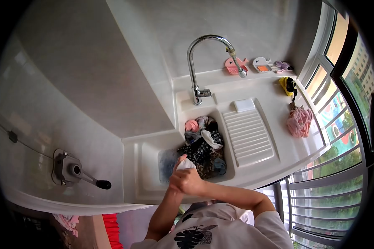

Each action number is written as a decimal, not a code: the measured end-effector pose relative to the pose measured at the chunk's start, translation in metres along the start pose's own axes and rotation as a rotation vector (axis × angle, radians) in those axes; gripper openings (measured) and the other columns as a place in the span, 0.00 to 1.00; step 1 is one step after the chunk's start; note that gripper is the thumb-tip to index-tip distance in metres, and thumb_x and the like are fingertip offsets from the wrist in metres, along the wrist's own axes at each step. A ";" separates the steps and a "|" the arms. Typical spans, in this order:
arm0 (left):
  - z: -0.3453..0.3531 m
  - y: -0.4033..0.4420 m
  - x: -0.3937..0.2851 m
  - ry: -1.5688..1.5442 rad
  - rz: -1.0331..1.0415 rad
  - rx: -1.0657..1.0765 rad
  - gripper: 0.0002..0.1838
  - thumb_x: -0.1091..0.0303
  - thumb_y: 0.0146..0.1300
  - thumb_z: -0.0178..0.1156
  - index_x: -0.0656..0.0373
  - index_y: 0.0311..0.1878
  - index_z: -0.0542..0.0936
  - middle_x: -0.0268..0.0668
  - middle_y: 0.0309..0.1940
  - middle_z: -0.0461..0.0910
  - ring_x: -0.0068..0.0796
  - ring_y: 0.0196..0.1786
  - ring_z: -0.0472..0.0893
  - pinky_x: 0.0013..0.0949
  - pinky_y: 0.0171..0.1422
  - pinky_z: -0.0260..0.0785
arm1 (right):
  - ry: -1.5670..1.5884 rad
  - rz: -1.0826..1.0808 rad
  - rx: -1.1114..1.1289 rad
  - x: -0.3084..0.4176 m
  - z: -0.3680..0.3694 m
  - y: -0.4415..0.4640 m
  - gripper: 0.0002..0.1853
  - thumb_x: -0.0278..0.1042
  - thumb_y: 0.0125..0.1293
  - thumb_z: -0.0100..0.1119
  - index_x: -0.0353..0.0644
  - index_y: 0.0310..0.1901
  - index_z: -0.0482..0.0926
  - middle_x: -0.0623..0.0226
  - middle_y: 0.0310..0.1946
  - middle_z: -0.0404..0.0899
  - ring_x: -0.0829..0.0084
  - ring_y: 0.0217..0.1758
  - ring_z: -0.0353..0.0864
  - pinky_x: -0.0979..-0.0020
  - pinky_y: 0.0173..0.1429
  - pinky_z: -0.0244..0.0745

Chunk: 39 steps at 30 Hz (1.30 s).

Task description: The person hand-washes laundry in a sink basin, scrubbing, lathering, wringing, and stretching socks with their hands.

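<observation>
Over the front of a white sink basin (229, 170), my left hand (179, 177) and my right hand (192, 182) are pressed together around a white cloth (186, 164). Part of the cloth shows above the fingers. Where one hand ends and the other begins is hard to make out. Beyond them, dark patterned clothes (199, 151) lie heaped in the basin, with a white strip of fabric (212, 140) and a pink piece (191, 125) on top. Cloudy water (165, 162) shows at the basin's left side.
A chrome faucet (190, 62) arches behind the basin. To its right are a ribbed washboard (249, 137) and a white soap bar (244, 105). Crumpled pink cloth (300, 122) and a yellow-black item (287, 86) lie farther right. Soap dishes (262, 64) stand behind. A lever (89, 178) juts from the left wall.
</observation>
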<state>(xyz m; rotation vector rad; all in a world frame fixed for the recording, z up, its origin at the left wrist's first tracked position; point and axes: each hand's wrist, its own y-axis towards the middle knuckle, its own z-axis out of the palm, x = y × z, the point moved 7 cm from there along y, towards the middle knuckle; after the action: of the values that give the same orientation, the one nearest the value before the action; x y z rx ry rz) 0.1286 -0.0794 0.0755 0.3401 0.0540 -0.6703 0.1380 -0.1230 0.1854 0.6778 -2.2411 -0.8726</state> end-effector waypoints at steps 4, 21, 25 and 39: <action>0.017 -0.001 0.001 0.415 -0.183 -0.880 0.17 0.52 0.71 0.39 0.46 0.51 0.73 0.32 0.46 0.76 0.32 0.50 0.76 0.37 0.48 0.70 | -0.069 0.350 -0.100 -0.072 -0.037 0.015 0.06 0.33 0.47 0.62 0.43 0.23 0.74 0.63 0.17 0.72 0.60 0.20 0.76 0.63 0.22 0.70; 0.006 0.008 0.013 -0.121 -0.392 -0.026 0.16 0.50 0.70 0.43 0.48 0.40 0.75 0.29 0.40 0.76 0.20 0.47 0.76 0.31 0.47 0.69 | 0.115 -0.092 -0.027 0.000 -0.022 0.006 0.08 0.34 0.43 0.62 0.44 0.23 0.72 0.67 0.16 0.68 0.66 0.20 0.75 0.66 0.23 0.70; 0.018 0.000 0.008 0.351 -0.255 -0.817 0.16 0.49 0.70 0.43 0.47 0.44 0.74 0.30 0.42 0.75 0.20 0.49 0.75 0.30 0.54 0.66 | -0.057 0.251 -0.071 -0.067 -0.038 0.011 0.09 0.36 0.49 0.61 0.45 0.22 0.72 0.66 0.19 0.72 0.64 0.19 0.76 0.64 0.22 0.71; -0.001 0.009 0.008 0.145 -0.271 -0.397 0.17 0.50 0.70 0.42 0.45 0.28 0.69 0.26 0.26 0.68 0.23 0.32 0.71 0.32 0.37 0.63 | -0.009 0.143 -0.015 -0.017 -0.037 0.014 0.09 0.29 0.42 0.62 0.43 0.19 0.69 0.65 0.15 0.70 0.64 0.17 0.75 0.64 0.21 0.70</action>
<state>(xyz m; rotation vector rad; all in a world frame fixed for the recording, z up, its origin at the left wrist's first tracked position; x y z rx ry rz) 0.1408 -0.0776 0.0757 -0.0039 0.3713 -0.8829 0.1727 -0.1177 0.2106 0.5013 -2.2578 -0.8224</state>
